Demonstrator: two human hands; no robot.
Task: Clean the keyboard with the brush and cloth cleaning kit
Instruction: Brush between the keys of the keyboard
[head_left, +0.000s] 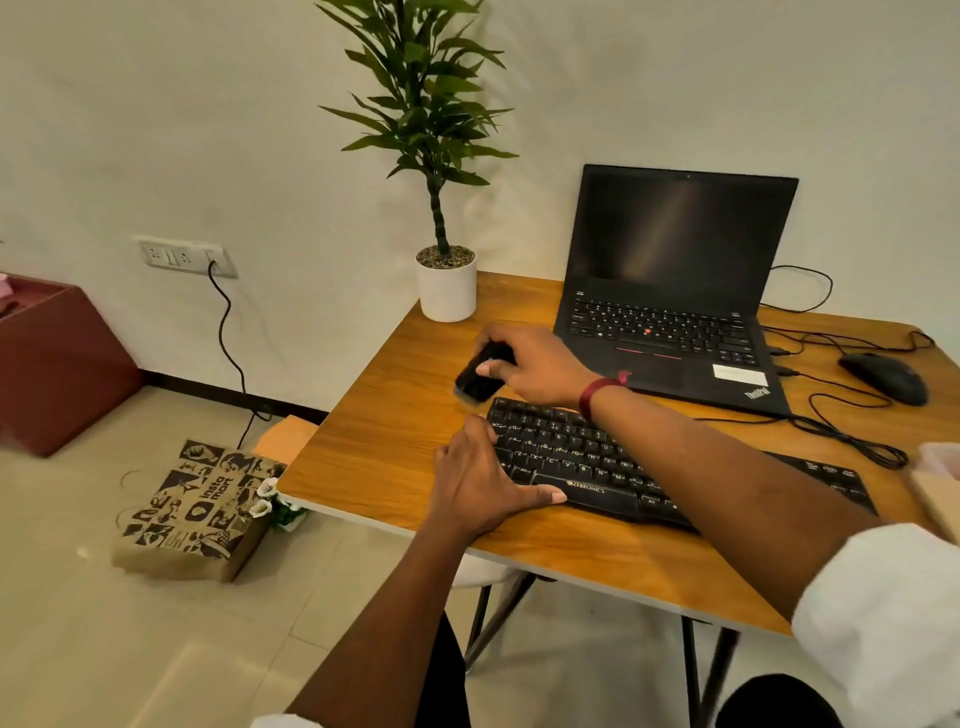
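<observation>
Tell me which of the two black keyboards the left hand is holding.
The separate black Zebronics keyboard nearest the person; the left hand grips its left end. The black laptop's built-in keyboard behind it is untouched.

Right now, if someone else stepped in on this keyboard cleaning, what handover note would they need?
Right hand: grips a small black tool, blurred, likely the kit's brush, just above the table, beyond the left end of the keyboard.
Left hand: holds that end, thumb along the front edge.
No cloth in view.
Done: nothing I can confirm.
Left: brush the keys, then wipe.
</observation>
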